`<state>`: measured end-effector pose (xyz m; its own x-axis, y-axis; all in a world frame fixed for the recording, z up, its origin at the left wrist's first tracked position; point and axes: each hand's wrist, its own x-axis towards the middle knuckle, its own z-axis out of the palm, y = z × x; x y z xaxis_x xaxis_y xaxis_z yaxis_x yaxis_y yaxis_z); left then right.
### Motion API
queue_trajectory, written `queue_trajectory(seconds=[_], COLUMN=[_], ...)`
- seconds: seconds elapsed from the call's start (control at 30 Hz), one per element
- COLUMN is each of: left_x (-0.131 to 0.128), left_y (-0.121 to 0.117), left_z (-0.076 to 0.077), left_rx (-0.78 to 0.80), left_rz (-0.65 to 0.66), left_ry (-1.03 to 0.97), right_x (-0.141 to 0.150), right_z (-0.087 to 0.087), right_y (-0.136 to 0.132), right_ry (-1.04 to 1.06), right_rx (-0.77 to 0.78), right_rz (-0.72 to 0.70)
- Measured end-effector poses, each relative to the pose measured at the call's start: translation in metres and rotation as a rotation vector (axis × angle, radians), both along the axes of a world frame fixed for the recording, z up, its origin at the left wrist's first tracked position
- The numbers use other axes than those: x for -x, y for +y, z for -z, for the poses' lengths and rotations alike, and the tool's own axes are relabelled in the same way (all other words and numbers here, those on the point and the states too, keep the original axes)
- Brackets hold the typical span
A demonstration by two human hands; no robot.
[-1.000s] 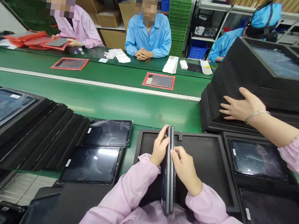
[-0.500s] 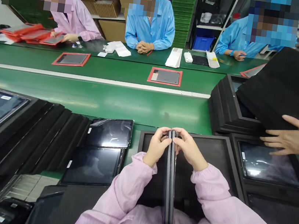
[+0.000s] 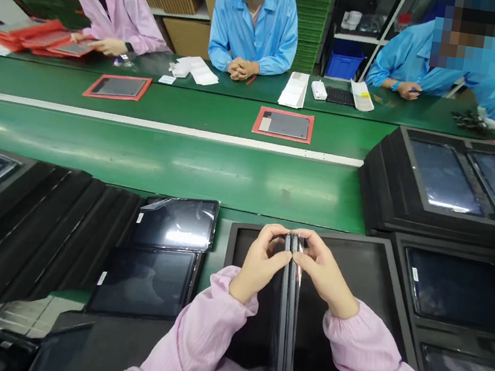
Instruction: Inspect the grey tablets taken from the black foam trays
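Observation:
My left hand [image 3: 260, 267] and my right hand [image 3: 324, 275] are closed on the far ends of thin dark tablets [image 3: 283, 344], stood on edge face to face. My thumbs press on the near side while my fingers curl over the top. Clear film glints along the right side of the tablets. Their lower ends reach back toward my body. Beneath them lies a black foam tray [image 3: 355, 268]. Left of my hands, two glossy tablets with small white labels lie one behind the other: a far tablet [image 3: 178, 223] and a near tablet [image 3: 144, 281].
Black foam trays [image 3: 52, 232] lean in a row at left. At right, stacked trays [image 3: 385, 186] hold tablets, with another tray [image 3: 404, 312] before them. Across the green conveyor [image 3: 164, 155] sit several people; two red-edged panels [image 3: 283, 124] lie there.
The hand and black sheet at right are gone, baring two tablets on the stack. My view has shifted; my hands keep holding the tablets. The blue-sleeved person at right now stretches an arm outward.

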<state>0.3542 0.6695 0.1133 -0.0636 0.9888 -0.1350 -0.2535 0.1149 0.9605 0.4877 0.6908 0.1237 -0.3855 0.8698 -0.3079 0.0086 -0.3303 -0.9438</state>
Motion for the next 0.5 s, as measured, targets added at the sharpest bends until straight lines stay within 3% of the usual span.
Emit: queue_trajectory(seconds=[0.5], left_x=[0.001], left_y=[-0.036], left_z=[-0.007], left_rx=[-0.368], left_rz=[0.158], left_ry=[0.115], right_x=[-0.02], right_z=[-0.02], right_y=[-0.033], right_ry=[-0.005], right_rx=[-0.297], right_rz=[-0.107])
